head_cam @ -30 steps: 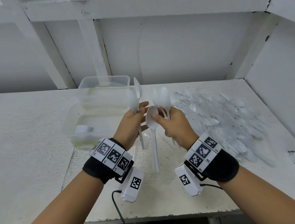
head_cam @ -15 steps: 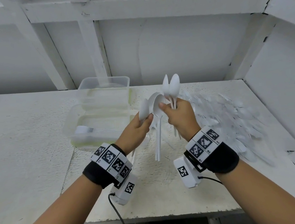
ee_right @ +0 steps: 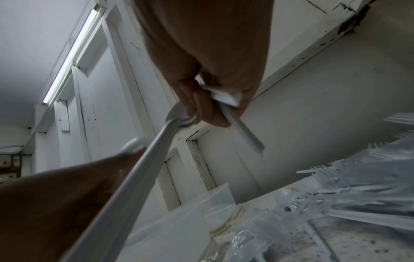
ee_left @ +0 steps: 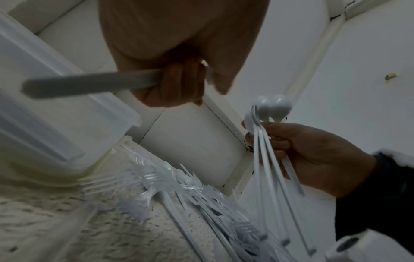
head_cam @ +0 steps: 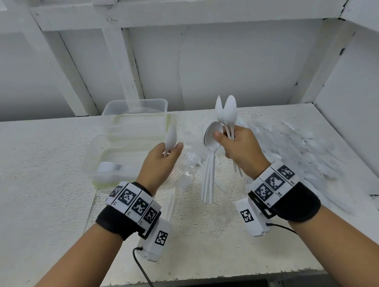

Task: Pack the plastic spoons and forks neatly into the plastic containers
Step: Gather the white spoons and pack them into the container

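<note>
I see both hands raised over the white table [head_cam: 37,207], a clear gap between them. My left hand [head_cam: 160,163], left of centre in the head view, has its fingers curled round the handle of a single white spoon [head_cam: 170,137], bowl pointing up; in the left wrist view that handle sticks out to the left of the closed fingers. My right hand [head_cam: 241,149], right of centre, grips a bundle of white spoons [head_cam: 226,113]: two bowls stand up above the fist, a stacked group is pinched under the thumb, and their handles hang down toward the table. Behind the left hand, in the upper middle-left of the frame, stand the clear plastic containers. The nearer container [head_cam: 93,159] is shallow and holds a small stack of forks [head_cam: 113,167] lying flat along its near side, tines pointing right. The taller container [head_cam: 132,107] sits just behind it, touching or nearly so; I cannot tell whether anything is inside it. A loose heap of clear cutlery [head_cam: 302,144] spreads across the right half of the table, with more scattered pieces between the hands; forks show in it in both wrist views, and blur hides the rest.
</note>
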The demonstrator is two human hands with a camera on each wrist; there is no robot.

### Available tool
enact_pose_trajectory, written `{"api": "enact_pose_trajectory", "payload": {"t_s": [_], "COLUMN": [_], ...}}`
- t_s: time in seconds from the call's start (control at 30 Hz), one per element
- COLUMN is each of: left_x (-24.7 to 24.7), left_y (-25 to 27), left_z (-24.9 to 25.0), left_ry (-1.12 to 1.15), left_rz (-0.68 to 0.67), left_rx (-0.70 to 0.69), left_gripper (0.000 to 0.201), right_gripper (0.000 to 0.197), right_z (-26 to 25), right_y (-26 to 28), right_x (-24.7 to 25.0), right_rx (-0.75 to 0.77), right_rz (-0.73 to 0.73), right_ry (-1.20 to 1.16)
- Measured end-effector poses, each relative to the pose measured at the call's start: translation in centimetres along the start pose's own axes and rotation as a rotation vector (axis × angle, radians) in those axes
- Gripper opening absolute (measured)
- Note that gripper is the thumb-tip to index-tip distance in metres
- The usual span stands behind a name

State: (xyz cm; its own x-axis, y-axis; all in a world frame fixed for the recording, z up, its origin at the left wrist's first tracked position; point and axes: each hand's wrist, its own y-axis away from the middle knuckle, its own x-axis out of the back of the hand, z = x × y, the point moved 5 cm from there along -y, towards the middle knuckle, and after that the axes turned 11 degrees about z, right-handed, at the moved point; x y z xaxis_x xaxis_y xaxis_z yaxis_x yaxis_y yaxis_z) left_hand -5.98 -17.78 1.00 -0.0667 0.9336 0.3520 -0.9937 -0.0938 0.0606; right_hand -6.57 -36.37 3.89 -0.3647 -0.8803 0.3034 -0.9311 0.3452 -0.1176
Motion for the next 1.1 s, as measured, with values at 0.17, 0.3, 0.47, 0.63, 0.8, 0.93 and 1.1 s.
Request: {"api": "enact_pose_trajectory", "payload": {"t_s": [0.17, 0.3, 0.47, 0.63, 0.8, 0.93, 1.1], "left_x": [-2.0, -2.9, -3.6, -3.9, -4.6, -4.5, -4.2], "left_y": [0.5, 1.2, 2.4, 3.1, 3.3, 3.6, 3.4], "left_z": [-0.5, -0.2, 0.7, 0.5, 0.3, 0.6, 0.7], "left_ry": [0.181, 0.262, 0.393, 0.417, 0.436, 0.520, 0.565], "left_rz": [-0.145, -0.147, -0.265, -0.363, -0.462, -0.602, -0.640], "left_rx": [0.207, 0.188, 0.210, 0.255, 0.291, 0.353, 0.404], "left_gripper": [0.040, 0.016, 0.016, 0.016, 0.031, 0.025, 0.019], "right_gripper": [0.036, 0.034, 0.026, 0.019, 0.011, 0.008, 0.016], "right_z": [-0.6, -0.4, -0.1, 0.5, 0.6, 0.8, 0.9], "right_y": [0.9, 1.2, 1.3, 1.0, 0.8, 0.3, 0.0], "right_x": [-0.5, -1.3, -1.8, -2.1, -2.6, -2.5, -2.3], "right_rx": [0.024, 0.021, 0.039, 0.053, 0.032, 0.027, -0.001], "right_rz": [-0.058, -0.079, -0.065, -0.041, -0.084, -0.111, -0.146], "right_ry": [-0.008, -0.017, -0.013, 0.000, -0.026, -0.036, -0.052]}}
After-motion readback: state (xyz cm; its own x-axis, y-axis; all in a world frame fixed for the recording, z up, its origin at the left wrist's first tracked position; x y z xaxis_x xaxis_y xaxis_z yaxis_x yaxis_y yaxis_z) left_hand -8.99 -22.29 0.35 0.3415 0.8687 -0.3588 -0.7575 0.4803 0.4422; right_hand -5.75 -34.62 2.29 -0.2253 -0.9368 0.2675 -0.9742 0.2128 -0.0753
